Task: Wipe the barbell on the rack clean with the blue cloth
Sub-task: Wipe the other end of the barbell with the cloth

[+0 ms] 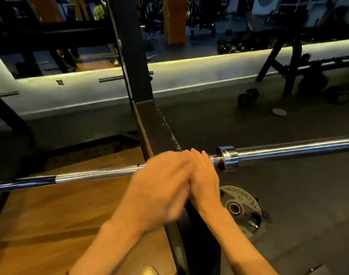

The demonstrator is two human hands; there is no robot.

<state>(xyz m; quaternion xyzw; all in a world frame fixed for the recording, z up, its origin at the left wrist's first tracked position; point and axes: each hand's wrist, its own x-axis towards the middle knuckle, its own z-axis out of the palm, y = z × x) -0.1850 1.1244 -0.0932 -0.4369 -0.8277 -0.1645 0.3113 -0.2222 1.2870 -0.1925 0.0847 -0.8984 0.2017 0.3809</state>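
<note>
Left hand (161,187) and right hand (204,175) are lying pressed together, fingers straight, over the barbell (94,173) at 6 o'clock from the rack (137,76), probably poised to wipe; no cloth is showing.

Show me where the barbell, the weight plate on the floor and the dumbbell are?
barbell (94,172): head view, on the knurled shaft left of the hands.
weight plate (247,197): head view, on its lettered face above the centre hole.
dumbbell (248,96): head view, on its dark heads by the wall.
</note>
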